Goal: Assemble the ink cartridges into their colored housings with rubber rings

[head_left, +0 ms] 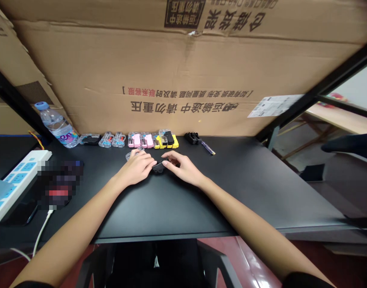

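Note:
Between my two hands, low over the black table (pixel 159 208), is a small black part (pixel 158 167). My left hand (pixel 137 166) grips its left side, fingers curled and pressed together. On its other side, my right hand (pixel 181 167) pinches it between thumb and curved fingers. A clear plastic piece (pixel 129 155) lies just behind my left hand, partly hidden by it. Farther back stand pink and clear pieces (pixel 136 140), yellow and clear pieces (pixel 161 142), and clear pieces with blue and red parts (pixel 119 139).
A cardboard sheet (pixel 159 64) rises along the table's back edge. At the back left stands a water bottle (pixel 59 126), near a white power strip (pixel 18 180). Behind my right hand lie a black holder (pixel 192 138) and a purple screwdriver (pixel 207 148).

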`<state>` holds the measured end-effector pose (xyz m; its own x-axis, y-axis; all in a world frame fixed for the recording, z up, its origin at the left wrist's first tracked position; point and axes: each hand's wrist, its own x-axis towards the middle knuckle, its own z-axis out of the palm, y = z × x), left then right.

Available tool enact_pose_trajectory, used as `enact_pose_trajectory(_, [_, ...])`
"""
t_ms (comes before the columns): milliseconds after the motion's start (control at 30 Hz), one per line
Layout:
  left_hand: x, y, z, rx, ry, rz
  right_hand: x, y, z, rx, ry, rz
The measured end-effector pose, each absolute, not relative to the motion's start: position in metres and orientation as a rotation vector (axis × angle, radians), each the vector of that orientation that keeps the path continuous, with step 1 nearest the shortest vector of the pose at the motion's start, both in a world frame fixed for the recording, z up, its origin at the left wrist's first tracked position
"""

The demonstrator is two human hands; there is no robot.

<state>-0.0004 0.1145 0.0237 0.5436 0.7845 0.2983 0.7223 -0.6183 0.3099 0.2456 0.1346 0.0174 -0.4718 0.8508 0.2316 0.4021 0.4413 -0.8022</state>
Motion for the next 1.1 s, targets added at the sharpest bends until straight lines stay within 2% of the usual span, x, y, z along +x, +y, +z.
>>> enact_pose_trajectory(300, [0.002, 0.111, 0.027, 2.537, 1.292, 0.761, 0.249, 0.142, 0.012, -0.995, -2.131, 0.784])
enact_pose_trajectory(667, [0.001, 0.108, 0.029, 2.618, 1.226, 0.606, 0.279, 0.166, 0.016, -1.153, -1.840, 0.473])
enact_pose_trajectory(1100, [-0.002, 0.112, 0.030, 2.544, 1.313, 0.645, 0.298, 0.164, 0.035, -1.401, -2.429, 0.365])
